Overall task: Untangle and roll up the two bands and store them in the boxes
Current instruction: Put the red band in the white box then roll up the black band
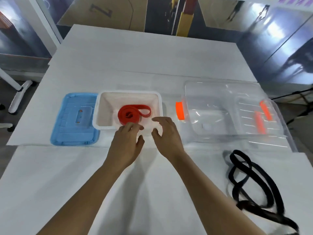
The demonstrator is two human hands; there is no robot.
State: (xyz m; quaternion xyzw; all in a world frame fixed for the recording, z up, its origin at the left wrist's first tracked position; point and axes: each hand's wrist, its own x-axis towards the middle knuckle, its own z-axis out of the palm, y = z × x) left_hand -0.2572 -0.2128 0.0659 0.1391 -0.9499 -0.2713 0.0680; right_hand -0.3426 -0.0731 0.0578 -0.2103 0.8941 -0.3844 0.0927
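Hovering empty with fingers spread, left hand (126,143) and right hand (166,134) – one red band (131,114) coiled in one white box (100,107)

one large dark "z", or a "7" seen turned, printed on the brown cardboard sheet (105,12) leaning beyond the far edge of the desk (152,53). small white mark at the centre of the red band (129,115), unreadable.

A workshop or storage area is indicated. Cardboard sheets (101,12) are seen propped at 11 o'clock beyond the white table (144,56). Metallic panels (279,39) are noted at 2 o'clock.
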